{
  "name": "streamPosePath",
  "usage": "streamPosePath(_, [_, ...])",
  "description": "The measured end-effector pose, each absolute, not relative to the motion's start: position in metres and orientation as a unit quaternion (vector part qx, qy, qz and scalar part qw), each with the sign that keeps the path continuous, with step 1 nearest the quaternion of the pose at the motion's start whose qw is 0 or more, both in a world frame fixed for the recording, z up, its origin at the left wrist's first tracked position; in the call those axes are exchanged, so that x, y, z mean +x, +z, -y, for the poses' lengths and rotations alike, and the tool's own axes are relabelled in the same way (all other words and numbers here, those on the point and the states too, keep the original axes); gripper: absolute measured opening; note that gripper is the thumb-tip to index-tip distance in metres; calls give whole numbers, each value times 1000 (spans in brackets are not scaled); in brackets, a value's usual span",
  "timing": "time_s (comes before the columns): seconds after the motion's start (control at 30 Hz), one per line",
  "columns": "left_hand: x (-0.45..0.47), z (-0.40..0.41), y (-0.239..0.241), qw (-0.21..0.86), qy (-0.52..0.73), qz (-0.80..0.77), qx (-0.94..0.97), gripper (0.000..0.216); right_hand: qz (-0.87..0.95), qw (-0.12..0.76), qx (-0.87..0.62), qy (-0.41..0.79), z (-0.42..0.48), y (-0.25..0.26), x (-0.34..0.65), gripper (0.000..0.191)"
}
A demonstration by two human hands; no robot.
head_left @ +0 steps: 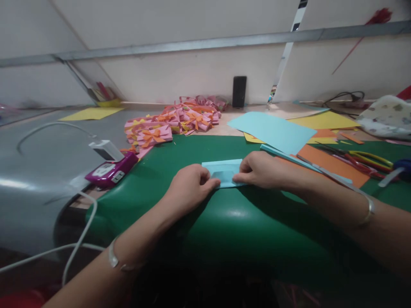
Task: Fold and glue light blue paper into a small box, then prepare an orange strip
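Observation:
A small piece of folded light blue paper (223, 167) lies near the front of the green mat (205, 149). My left hand (192, 186) pinches its left end, thumb pressed along the lower edge. At the opposite end, my right hand (258, 171) grips the paper between thumb and fingers. A narrow fold of the paper shows between the two thumbs. Close to the right wrist lie a strip of blue paper (289, 157) and an orange sheet (334, 164).
Pink paper pieces with orange bows (189, 117) are heaped at the back. A large blue sheet (272, 128), yellow paper (330, 119) and scissors (369, 158) lie to the right. A phone (239, 91) leans on the wall. A purple power strip (112, 170) holds a white charger (107, 149).

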State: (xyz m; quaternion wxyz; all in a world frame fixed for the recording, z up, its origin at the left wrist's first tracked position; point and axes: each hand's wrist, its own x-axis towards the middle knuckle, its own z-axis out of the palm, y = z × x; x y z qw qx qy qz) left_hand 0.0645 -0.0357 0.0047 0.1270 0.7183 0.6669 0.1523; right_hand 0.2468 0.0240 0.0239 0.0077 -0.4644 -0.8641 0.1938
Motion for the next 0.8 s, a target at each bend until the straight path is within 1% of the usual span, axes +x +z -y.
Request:
streamPosePath(0.13, [65, 37, 4, 119, 134, -678, 713, 35, 886, -13, -448, 122, -22, 19, 244, 30])
streamPosePath(0.37, [63, 35, 2, 101, 108, -698, 700, 36, 892, -97, -442, 10, -9, 28, 239, 32])
streamPosePath(0.47, [62, 37, 0, 91, 109, -706, 694, 38, 892, -129, -432, 6, -9, 27, 238, 33])
streamPosePath(0.67, [64, 41, -5, 96, 151, -722, 668, 35, 912, -126, -389, 35, -16, 24, 245, 40])
streamPosePath(0.8, [68, 45, -4, 112, 162, -720, 665, 37, 909, -131, -393, 41, -17, 24, 246, 37])
